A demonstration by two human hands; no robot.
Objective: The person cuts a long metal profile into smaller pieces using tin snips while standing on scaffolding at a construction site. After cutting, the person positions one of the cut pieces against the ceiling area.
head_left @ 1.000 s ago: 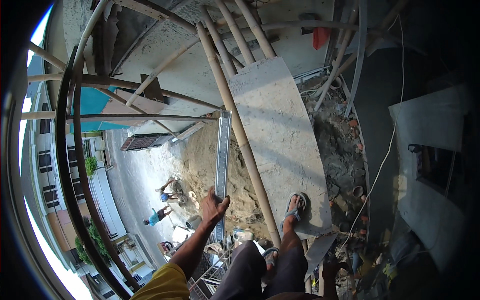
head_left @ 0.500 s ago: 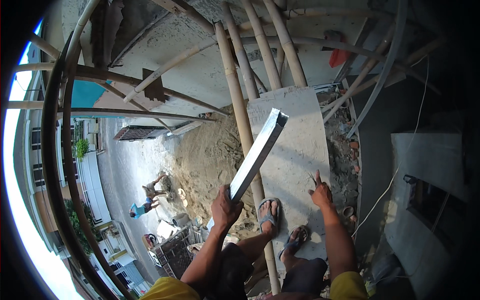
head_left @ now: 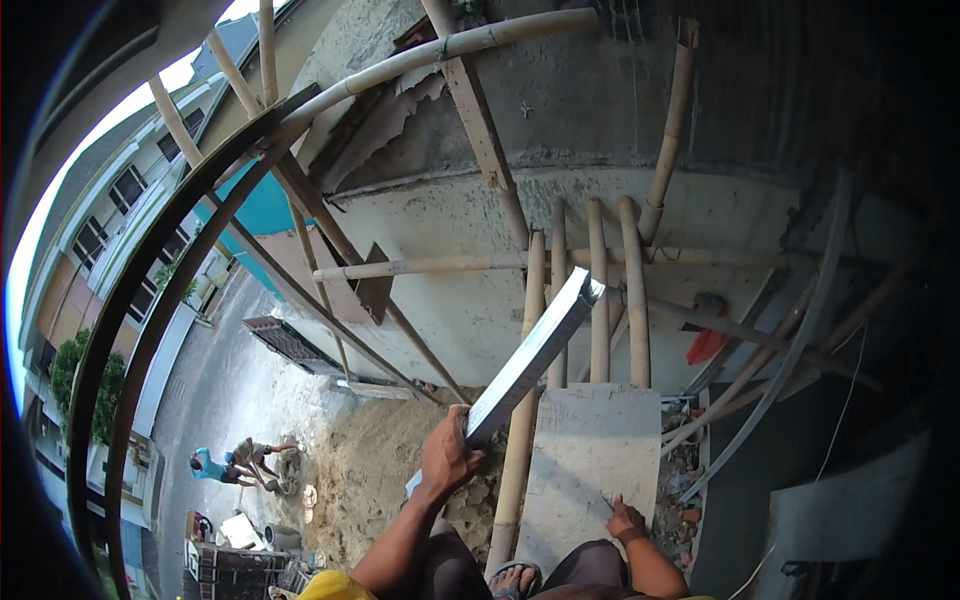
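Note:
A long silver metal channel [head_left: 535,350] slants up and to the right in front of me. My left hand [head_left: 450,452] is wrapped round it near its lower part, and a short end shows below the fist. Lower right, over the pale board, is my right hand [head_left: 627,520], its fingers drawn together. A tiny thin thing seems to stick out by its fingertips, too small to name. The pale board [head_left: 590,440] lies beneath me as a walkway, with my sandalled foot [head_left: 515,580] beside its near left part.
Bamboo poles [head_left: 520,430] flank the board and cross by the wall [head_left: 450,225]. Dark curved bars [head_left: 150,330] arch at left. Far below, two people [head_left: 240,465] are near a sand heap [head_left: 370,470]. A red cloth-like thing [head_left: 708,335] hangs at right; rubble [head_left: 685,510] borders the board.
My view has tilted up toward the wall, so the board and my feet sit lower. The channel stays in my left hand. My right hand's index finger, stretched out before, is now drawn in.

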